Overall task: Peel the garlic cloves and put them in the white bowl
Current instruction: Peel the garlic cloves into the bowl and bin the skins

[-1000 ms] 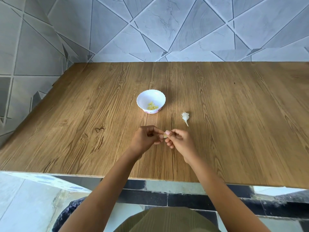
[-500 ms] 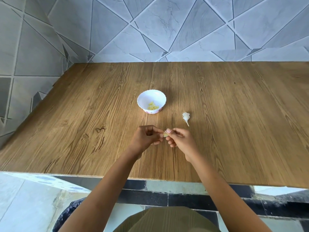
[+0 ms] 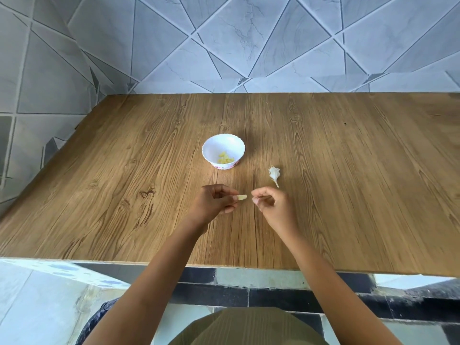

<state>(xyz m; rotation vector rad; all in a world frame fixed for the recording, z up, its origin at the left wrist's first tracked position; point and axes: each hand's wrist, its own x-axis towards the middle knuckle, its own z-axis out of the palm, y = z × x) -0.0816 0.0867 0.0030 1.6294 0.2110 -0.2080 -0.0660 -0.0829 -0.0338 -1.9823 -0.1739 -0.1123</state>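
Garlic clove, pale yellow and bare of skin, juts out sideways from the left grip, pinched at one end between thumb and fingertips just above the bench. The right grip is just beside it, not touching the clove, with its fingers curled and thumb and forefinger pressed together; whether a shred of skin sits between them is too small to tell. Beyond the hands stands the white bowl, upright, with peeled cloves heaped in its bottom. To the bowl's right, near the right grip, a papery garlic husk with its stem lies on the wood.
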